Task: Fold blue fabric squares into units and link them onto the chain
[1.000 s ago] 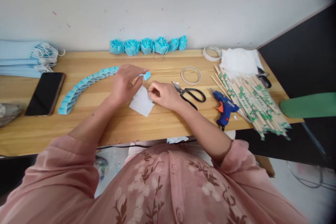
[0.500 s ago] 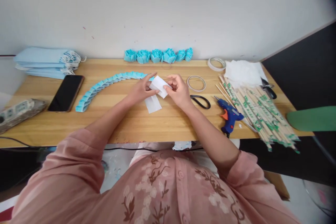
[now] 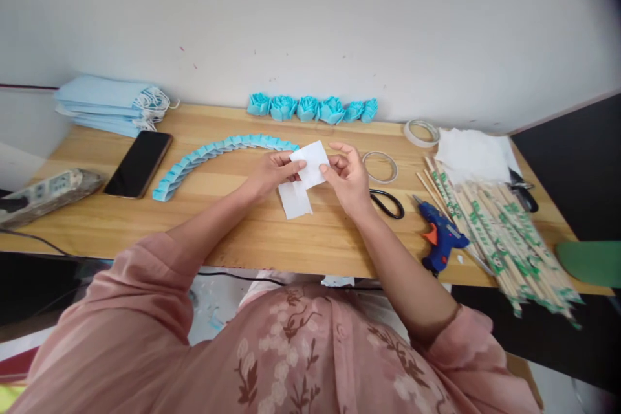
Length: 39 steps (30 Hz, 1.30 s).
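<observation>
My left hand (image 3: pixel 272 171) and my right hand (image 3: pixel 348 178) both pinch a small white paper piece (image 3: pixel 310 163), held a little above the wooden table (image 3: pixel 233 233). A second white piece (image 3: pixel 294 199) lies flat on the table just below them. Behind my left hand runs a curved strip of folded blue pieces (image 3: pixel 213 152). Black scissors (image 3: pixel 387 202) lie beside my right wrist.
Several blue folded flowers (image 3: pixel 310 108) line the wall. Two tape rings (image 3: pixel 381 167) (image 3: pixel 421 132), a blue glue gun (image 3: pixel 440 238), a bundle of wrapped sticks (image 3: pixel 495 233) and white sheets (image 3: pixel 473 154) lie right. A phone (image 3: pixel 139 163), stacked face masks (image 3: pixel 111 107) and a power strip (image 3: pixel 43 191) lie left.
My left hand let go of a small blue piece; both hands lifted one white piece off the table and now hold it between them. The view shifted left and down.
</observation>
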Each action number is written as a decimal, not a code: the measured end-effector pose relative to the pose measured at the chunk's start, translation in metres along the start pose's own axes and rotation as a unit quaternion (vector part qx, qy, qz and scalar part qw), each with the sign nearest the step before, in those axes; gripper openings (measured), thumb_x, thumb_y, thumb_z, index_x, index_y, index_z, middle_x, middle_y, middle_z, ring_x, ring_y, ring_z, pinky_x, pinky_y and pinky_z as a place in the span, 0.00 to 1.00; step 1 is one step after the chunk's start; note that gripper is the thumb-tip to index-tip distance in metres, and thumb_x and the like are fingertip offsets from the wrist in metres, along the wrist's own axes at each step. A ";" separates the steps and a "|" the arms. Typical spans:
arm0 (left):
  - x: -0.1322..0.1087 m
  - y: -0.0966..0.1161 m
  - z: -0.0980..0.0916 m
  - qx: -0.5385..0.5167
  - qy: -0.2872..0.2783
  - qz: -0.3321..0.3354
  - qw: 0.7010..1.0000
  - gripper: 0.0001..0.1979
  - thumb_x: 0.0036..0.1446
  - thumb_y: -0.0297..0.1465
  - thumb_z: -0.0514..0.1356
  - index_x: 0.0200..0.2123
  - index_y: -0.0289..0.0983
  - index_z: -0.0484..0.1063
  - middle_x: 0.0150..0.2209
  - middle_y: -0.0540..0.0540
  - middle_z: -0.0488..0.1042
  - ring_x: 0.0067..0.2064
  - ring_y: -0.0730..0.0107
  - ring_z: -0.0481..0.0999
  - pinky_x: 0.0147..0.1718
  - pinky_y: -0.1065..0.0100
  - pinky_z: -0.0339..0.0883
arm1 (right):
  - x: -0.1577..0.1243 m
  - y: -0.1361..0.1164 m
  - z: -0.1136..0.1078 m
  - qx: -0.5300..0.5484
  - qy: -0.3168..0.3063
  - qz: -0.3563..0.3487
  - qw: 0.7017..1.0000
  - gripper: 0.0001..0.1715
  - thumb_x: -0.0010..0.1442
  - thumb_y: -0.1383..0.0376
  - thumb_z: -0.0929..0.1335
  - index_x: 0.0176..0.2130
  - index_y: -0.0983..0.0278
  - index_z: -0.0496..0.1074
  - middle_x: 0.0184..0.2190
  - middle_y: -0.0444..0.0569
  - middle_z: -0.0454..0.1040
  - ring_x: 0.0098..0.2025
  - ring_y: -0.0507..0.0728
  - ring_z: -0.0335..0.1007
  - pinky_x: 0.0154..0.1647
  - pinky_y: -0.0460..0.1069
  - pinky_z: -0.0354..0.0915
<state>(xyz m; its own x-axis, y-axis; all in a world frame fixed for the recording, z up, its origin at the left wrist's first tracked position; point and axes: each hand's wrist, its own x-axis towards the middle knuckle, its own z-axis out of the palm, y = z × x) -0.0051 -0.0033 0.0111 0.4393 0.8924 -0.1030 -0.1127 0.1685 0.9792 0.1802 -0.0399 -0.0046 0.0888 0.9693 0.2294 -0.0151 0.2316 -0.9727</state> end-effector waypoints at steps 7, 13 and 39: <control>0.000 0.006 -0.002 0.063 -0.079 0.000 0.995 0.17 0.46 0.41 0.72 0.30 0.32 0.75 0.25 0.52 0.72 0.25 0.78 0.66 0.26 0.73 0.57 | 0.000 -0.002 -0.005 -0.025 0.035 -0.030 0.999 0.29 0.55 0.49 0.74 0.52 0.54 0.66 0.31 0.41 0.76 0.31 0.53 0.72 0.32 0.48 0.69; -0.004 0.013 0.001 0.046 -0.052 0.035 0.997 0.17 0.51 0.42 0.70 0.30 0.34 0.73 0.24 0.50 0.73 0.25 0.77 0.69 0.26 0.72 0.61 | -0.003 -0.011 -0.015 -0.018 0.012 -0.023 1.000 0.23 0.64 0.48 0.66 0.55 0.51 0.67 0.38 0.45 0.81 0.36 0.56 0.78 0.36 0.52 0.73; -0.005 0.011 0.003 -0.003 -0.020 0.045 0.999 0.24 0.50 0.50 0.68 0.29 0.32 0.76 0.29 0.44 0.79 0.27 0.74 0.74 0.27 0.72 0.66 | -0.003 -0.017 -0.011 -0.107 0.005 -0.023 0.994 0.17 0.54 0.50 0.75 0.34 0.60 0.78 0.28 0.43 0.77 0.28 0.51 0.69 0.31 0.48 0.68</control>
<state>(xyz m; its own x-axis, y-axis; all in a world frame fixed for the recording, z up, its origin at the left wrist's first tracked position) -0.0061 -0.0072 0.0227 0.4620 0.8868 -0.0078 -0.1582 0.0911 0.9832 0.1912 -0.0479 0.0109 0.0951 0.9571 0.2738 0.2008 0.2509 -0.9470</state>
